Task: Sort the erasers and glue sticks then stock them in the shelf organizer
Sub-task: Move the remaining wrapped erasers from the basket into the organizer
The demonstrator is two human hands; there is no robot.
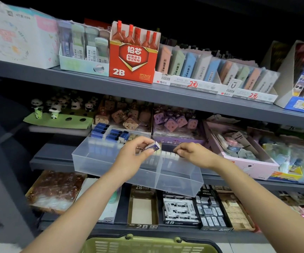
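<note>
**Dark grey shop shelving, dim above**

We face tiered grey metal shelves [165,95] crowded with stationery display boxes, a red 2B lead carton [133,59] on the top tier. Behind the top tier everything falls into black shadow. A green basket [147,245] sits below us.

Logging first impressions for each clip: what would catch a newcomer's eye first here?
Probably the red 2B lead box on the top shelf, the brightest thing in view. Next, mid-frame, the left hand pinches a blue-sleeved eraser over the clear plastic organizer, while the right hand fingers the white erasers lined inside.
</note>
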